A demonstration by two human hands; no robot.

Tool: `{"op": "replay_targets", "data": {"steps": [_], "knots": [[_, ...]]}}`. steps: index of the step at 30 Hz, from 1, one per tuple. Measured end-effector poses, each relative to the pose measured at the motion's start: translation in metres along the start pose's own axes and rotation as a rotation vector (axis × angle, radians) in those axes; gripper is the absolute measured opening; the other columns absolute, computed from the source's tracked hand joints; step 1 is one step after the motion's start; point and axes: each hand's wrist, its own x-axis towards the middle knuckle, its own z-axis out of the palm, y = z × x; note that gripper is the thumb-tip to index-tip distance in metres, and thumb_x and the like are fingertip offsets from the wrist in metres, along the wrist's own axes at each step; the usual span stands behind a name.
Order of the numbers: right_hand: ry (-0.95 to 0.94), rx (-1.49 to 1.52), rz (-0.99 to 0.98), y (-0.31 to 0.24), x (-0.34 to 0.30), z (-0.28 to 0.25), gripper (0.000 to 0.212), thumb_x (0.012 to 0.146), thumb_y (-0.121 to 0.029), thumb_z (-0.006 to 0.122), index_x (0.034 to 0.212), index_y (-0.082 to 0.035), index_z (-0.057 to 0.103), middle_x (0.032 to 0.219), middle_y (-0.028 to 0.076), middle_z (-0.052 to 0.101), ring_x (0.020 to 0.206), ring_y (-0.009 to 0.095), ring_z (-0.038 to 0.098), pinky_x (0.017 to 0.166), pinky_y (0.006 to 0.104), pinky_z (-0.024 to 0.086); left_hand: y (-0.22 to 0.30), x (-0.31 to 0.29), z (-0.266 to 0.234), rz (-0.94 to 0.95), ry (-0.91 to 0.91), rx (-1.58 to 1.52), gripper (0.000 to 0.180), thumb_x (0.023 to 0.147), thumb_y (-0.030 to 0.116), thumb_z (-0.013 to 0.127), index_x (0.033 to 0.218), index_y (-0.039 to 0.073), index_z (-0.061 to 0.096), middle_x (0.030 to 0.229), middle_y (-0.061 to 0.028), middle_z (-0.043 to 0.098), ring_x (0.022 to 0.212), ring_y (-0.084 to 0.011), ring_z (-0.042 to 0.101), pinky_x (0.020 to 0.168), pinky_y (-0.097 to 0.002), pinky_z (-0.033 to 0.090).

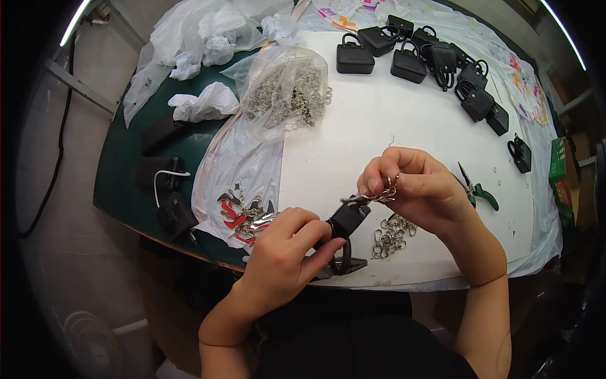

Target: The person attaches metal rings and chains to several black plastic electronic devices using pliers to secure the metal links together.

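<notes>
My left hand (281, 252) is closed on a small black mini bag (349, 220), tilted over the front of the white work board. Pinched between the fingers of my right hand (416, 186) is a short metal chain (385, 191), which runs down to the bag's end; whether it is fastened there I cannot make out. Beneath the left hand, partly hidden, lie dark-jawed pliers (353, 265). Several silver swivel clasps (392, 237) are heaped below my right hand. Left of my left hand is a pile of red, black and silver charms (243, 215).
A clear bag of metal chains (287, 91) stands at the back left. Several finished-looking black mini bags (409, 65) line the back right. Green-handled pliers (485, 197) lie at right, near a green box (560, 167). Power banks (158, 174) and crumpled plastic (202, 31) occupy the left side.
</notes>
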Motion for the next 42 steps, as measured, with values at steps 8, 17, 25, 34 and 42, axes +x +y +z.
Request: {"op": "replay_targets", "data": {"steps": [8,17,25,34,42], "knots": [[0.124,-0.176,0.116,0.018,-0.019,0.002,0.009,0.091,-0.008,0.067,0.094,-0.004,0.060,0.098,0.015,0.068,0.084,0.023,0.066,0.079,0.0353,0.053,-0.003,0.013,-0.015,-0.174,-0.109,-0.245,0.031,0.080,0.001,0.078,0.109,-0.003,0.067,0.092,-0.0113,0.072,0.082,-0.0168,0.068,0.075,-0.0274,0.052],[0.146,-0.346,0.292,0.020,-0.031,0.001,0.009,0.094,-0.006,0.068,0.101,-0.002,0.065,0.098,0.006,0.067,0.079,0.010,0.062,0.070,0.0241,0.050,-0.006,0.002,0.039,-0.479,0.132,-0.777,0.017,0.091,0.004,0.069,0.107,-0.004,0.069,0.097,-0.0064,0.069,0.087,-0.0097,0.063,0.079,-0.0233,0.051],[0.167,-0.791,0.097,0.018,-0.021,0.002,0.010,0.083,0.002,0.076,0.089,-0.001,0.068,0.096,0.005,0.060,0.089,0.010,0.060,0.074,0.0228,0.048,-0.011,0.001,0.049,-0.300,0.118,-0.639,0.022,0.095,0.005,0.065,0.115,-0.005,0.067,0.102,-0.0143,0.070,0.090,-0.0179,0.066,0.081,-0.0279,0.051],[0.305,-0.715,-0.116,0.049,-0.025,0.001,0.013,0.084,0.000,0.075,0.097,0.000,0.072,0.095,0.008,0.068,0.080,0.013,0.067,0.066,0.0241,0.053,-0.010,-0.007,0.052,-0.250,0.231,-0.575,0.026,0.087,0.000,0.074,0.112,-0.005,0.067,0.098,-0.0134,0.073,0.088,-0.0161,0.070,0.079,-0.0264,0.055],[0.146,-1.254,-0.514,0.053,-0.021,-0.005,0.020,0.082,0.002,0.076,0.102,-0.001,0.074,0.092,0.012,0.069,0.076,0.020,0.067,0.064,0.0292,0.054,-0.009,-0.015,0.064,-0.313,0.408,-0.668,0.022,0.085,-0.004,0.076,0.105,-0.005,0.069,0.095,-0.0118,0.075,0.087,-0.0137,0.071,0.079,-0.0251,0.057]]}}
